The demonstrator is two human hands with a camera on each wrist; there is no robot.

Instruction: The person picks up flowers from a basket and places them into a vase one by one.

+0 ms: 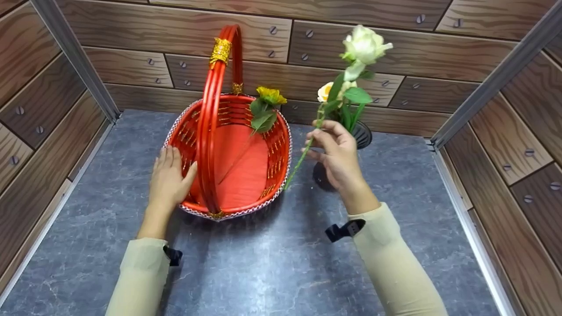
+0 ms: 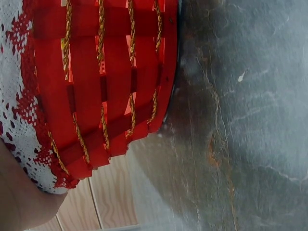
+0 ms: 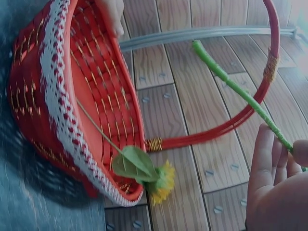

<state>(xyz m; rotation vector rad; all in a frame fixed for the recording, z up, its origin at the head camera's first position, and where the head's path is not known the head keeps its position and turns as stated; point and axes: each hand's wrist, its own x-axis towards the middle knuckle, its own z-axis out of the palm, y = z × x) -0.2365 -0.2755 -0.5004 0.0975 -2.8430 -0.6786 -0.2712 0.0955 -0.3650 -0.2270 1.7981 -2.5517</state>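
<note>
My right hand (image 1: 338,153) pinches the green stem (image 3: 231,84) of a white rose (image 1: 365,45), held upright just right of a red woven basket (image 1: 281,175). The stem's lower end hangs beside the basket rim. My left hand (image 1: 169,180) rests on the basket's left rim, fingers straight and thumb spread toward the inside. A yellow flower (image 1: 271,95) with green leaves leans in the basket, its head over the far right rim in the head view and its thin stem crossing the red floor.
Behind my right hand stands a dark vase (image 1: 362,134), partly hidden, with a cream-yellow rose (image 1: 325,92) by it. The basket's tall red handle (image 1: 210,105) arches over its opening. Wood-patterned walls (image 1: 342,35) enclose the grey marbled surface (image 1: 263,267).
</note>
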